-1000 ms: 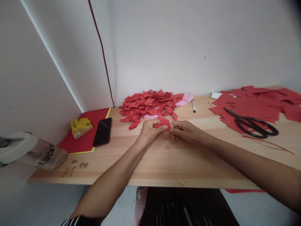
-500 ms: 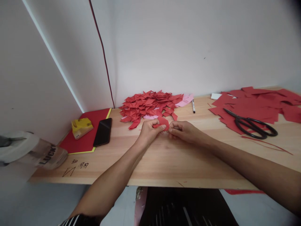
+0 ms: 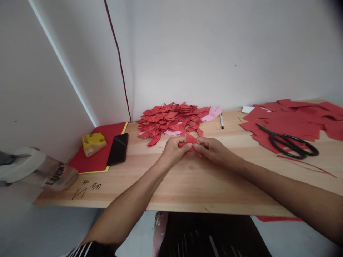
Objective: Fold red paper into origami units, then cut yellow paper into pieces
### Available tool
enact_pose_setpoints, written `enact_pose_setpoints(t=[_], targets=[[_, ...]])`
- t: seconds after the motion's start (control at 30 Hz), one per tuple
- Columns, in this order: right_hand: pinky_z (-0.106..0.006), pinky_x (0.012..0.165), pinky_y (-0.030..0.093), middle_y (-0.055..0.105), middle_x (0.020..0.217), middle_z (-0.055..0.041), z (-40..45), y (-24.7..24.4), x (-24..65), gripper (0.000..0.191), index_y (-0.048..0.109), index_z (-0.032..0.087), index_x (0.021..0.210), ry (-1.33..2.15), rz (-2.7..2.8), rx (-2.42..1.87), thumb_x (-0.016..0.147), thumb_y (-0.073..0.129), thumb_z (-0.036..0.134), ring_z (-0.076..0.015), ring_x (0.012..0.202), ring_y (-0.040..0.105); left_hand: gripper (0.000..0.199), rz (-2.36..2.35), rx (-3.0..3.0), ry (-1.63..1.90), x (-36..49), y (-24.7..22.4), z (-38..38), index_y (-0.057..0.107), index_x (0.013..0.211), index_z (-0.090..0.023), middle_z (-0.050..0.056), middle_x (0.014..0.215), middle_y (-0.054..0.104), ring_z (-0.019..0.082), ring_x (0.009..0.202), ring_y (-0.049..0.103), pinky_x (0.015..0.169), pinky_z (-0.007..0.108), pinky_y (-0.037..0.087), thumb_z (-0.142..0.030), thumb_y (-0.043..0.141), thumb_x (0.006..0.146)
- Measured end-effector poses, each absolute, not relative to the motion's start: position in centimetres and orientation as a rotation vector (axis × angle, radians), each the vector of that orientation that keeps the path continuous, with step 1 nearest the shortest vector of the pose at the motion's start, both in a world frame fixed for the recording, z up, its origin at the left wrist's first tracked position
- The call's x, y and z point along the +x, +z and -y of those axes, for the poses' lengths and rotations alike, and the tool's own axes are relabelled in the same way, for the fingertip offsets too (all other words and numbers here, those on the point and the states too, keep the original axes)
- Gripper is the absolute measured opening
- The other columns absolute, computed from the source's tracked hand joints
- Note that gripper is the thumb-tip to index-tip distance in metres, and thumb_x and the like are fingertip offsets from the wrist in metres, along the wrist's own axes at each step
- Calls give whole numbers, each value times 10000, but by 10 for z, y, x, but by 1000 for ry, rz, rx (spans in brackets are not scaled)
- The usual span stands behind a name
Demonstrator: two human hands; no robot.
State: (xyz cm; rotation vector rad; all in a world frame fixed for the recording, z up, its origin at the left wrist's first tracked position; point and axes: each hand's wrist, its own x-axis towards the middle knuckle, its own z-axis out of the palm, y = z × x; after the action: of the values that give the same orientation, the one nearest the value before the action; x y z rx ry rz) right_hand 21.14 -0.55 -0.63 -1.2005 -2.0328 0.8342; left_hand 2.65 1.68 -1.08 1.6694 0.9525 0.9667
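Note:
A small piece of red paper [image 3: 190, 138], partly hidden by fingers, is pinched between both hands above the middle of the wooden table [image 3: 193, 182]. My left hand [image 3: 175, 147] grips its left side, thumb on top. On the right side, my right hand [image 3: 210, 147] pinches the paper with thumb and curled fingers, the two thumbs nearly meeting. Just behind the hands lies a heap of folded red paper pieces [image 3: 171, 117], with some pink paper [image 3: 213, 113] at its right end.
Flat red paper sheets [image 3: 292, 117] are piled at the right, with black-handled scissors [image 3: 289, 142] on them. A marker [image 3: 222, 120] lies near the wall. At the left are a phone [image 3: 118, 149], a yellow packet [image 3: 93, 144] on red card [image 3: 102, 166], and a clear bottle [image 3: 57, 175].
My right hand's grip has shifted left toward my left thumb. A pointed part of the red paper now stands up between the hands. The camera view has moved slightly.

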Motion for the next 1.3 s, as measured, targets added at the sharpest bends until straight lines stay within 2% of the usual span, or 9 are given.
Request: enact_pose_setpoints(t=[0.2,0.37,0.6,0.83,1.03,1.13,1.2,1.3], targets=[[-273,574,344,474,556,20,6,-3,209,407,418,218,607,833,2042,-1243,928,377,464,-129,537,446,294,-934,1541,929,27,-8,-14,642,752,-111,14,673,591,88,546,493,523,225,390,-403,683,750],[-262,577,369,548,597,7,5,-2,210,402,477,211,615,965,2023,-1219,925,399,456,-128,553,493,297,-959,1483,938,27,-5,-14,631,700,-111,5,596,597,72,495,503,490,200,380,-388,735,711],[-268,589,352,538,593,6,4,-7,212,408,474,209,607,839,1997,-1263,927,396,449,-130,552,480,358,-949,1407,864,22,1,-15,600,679,-106,49,628,666,96,508,584,525,218,448,-402,801,654],[-265,597,351,537,596,9,3,-7,212,415,470,209,604,826,1982,-1253,930,402,458,-133,572,483,288,-952,1423,888,20,-1,-16,624,699,-96,47,625,665,89,492,585,510,208,451,-338,780,693],[-270,601,353,532,612,8,0,-10,214,427,465,206,596,814,1963,-1242,928,416,470,-130,582,471,359,-899,1351,828,19,-2,-19,622,727,-98,66,588,672,130,504,635,507,213,475,-432,753,722],[-262,555,330,503,594,20,-2,-9,217,441,463,205,608,933,1904,-1205,921,436,514,-115,543,429,372,-889,1232,846,14,-1,-21,625,806,-101,82,625,692,145,531,654,510,214,472,-456,723,754],[-250,497,283,461,569,37,-2,-7,218,449,451,206,627,1131,1801,-1159,906,464,557,-97,494,372,366,-902,1160,913,11,-2,-23,629,864,-106,84,660,702,144,548,655,510,212,461,-446,719,761],[-241,448,199,388,528,62,1,-4,218,471,432,203,641,1493,1654,-1009,879,508,603,-77,450,284,413,-812,1144,971,12,-2,-22,660,981,-119,85,798,722,143,675,672,614,228,495,-359,807,679]])
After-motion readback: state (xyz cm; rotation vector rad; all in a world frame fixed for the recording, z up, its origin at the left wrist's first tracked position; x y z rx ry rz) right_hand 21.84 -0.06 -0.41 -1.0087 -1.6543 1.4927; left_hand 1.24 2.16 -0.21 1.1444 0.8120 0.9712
